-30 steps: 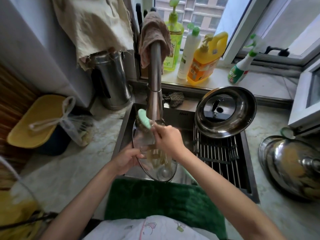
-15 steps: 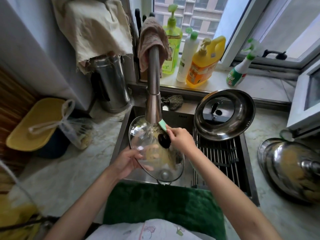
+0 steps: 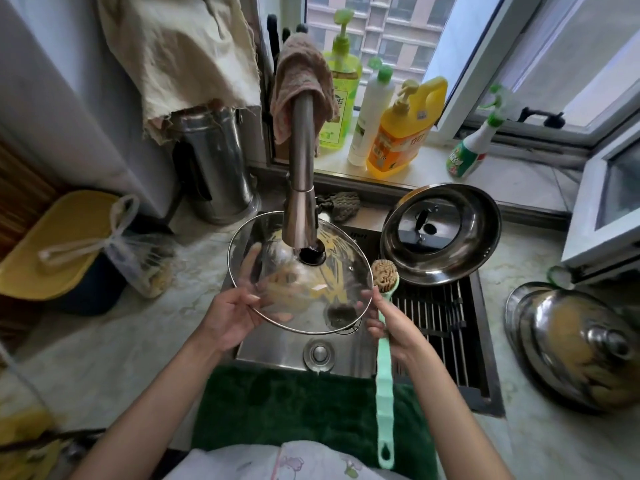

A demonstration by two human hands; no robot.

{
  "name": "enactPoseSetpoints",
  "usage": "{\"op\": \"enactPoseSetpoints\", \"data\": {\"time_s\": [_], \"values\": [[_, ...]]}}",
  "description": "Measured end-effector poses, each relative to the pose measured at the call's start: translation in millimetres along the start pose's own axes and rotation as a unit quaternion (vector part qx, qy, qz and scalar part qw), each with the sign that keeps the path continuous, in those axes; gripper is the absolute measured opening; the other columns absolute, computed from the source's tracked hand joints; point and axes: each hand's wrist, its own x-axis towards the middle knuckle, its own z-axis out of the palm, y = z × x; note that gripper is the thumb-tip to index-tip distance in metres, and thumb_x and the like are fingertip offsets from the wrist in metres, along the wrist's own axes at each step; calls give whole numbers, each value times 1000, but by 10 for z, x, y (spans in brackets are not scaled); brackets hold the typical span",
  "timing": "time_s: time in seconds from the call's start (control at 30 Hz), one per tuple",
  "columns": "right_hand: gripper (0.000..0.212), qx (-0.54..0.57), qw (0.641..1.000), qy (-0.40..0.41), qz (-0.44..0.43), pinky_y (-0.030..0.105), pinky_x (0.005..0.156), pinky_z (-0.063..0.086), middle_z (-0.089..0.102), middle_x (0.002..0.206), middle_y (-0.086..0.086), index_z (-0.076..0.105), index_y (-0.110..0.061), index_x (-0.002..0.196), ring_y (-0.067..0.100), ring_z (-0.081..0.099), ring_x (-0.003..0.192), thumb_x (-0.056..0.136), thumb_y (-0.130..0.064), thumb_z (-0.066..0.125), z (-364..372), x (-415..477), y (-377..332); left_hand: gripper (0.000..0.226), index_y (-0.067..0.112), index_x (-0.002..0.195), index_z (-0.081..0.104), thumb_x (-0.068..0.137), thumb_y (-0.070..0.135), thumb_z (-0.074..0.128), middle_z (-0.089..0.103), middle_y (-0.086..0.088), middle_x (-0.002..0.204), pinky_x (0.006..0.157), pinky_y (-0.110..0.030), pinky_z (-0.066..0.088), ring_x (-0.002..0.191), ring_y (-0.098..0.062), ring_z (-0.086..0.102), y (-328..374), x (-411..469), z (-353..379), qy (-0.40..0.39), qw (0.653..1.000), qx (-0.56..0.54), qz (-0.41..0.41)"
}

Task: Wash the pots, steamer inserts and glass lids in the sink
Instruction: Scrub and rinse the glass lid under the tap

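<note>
Nearest, at six o'clock, a green mat [image 3: 311, 407] lies over the sink's [image 3: 263, 348] front edge; just beyond it the left hand [image 3: 232, 315] grips the lid [image 3: 300, 271] at its seven o'clock rim, thumb on top and fingers [image 3: 251, 268] spread beneath the glass; the right hand [image 3: 398, 327] is closed round the green handle of the brush [image 3: 384, 327], its fingertips touching the rim at four o'clock; the bristle head stands just beside the rim at three o'clock, off the glass; the lid hangs tilted over the basin with its black knob [image 3: 312, 255] just under the tap [image 3: 300, 188]; whether water runs I cannot tell.

To do this step well, keep the left grip firm, since wet glass likely slips; bring the bristles onto the yellowish smears, scrub from knob to rim, and turn the lid so every part is reached; rinse both faces before setting it down.

Farther, at two o'clock, a steel pot [image 3: 441, 233] rests on the rack [image 3: 433, 327]; at four o'clock another steel lid [image 3: 575, 344] waits on the surface [image 3: 114, 351].
</note>
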Motion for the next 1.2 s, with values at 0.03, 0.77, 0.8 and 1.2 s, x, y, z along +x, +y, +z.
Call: {"op": "enactPoseSetpoints", "data": {"time_s": [0.03, 0.77, 0.8, 1.2], "values": [[31, 16, 1000, -1, -6, 9, 35, 28, 64, 78, 3, 59, -10, 104, 0, 31, 43, 87, -35, 55, 39, -38, 12, 86, 42, 147, 20, 81, -10, 36, 26, -20, 150, 88, -62, 48, 127, -43, 45, -9, 9, 7, -28, 999, -27, -3], [15, 138, 973, 86, -163, 25, 53, 57, 73, 79, 18, 54, -1, 102, 22, 71, 64, 99, -9, 42, 147, -339, 154, 36, 7, 130, 50, 97, 13, 36, 52, -17, 133, 92, -38, 43, 109, -27, 55, -48, 838, 198, 405, 694, 595, -20], [16, 139, 972, 91, -168, 25, 53, 57, 73, 78, 17, 55, -1, 103, 22, 71, 64, 99, -8, 41, 170, -337, 150, 39, 6, 132, 48, 99, 20, 35, 46, -17, 141, 102, -39, 36, 125, -29, 45, -118, 911, 242, 381, 613, 691, -39], [21, 146, 968, 127, -162, 23, 49, 56, 72, 70, 15, 58, -4, 98, 19, 70, 58, 101, -7, 38, 280, -362, 129, 51, 12, 148, 25, 101, 30, 26, 22, -7, 157, 119, -39, 11, 145, -21, 17, -402, 984, 245, 341, 522, 779, -62]]}}
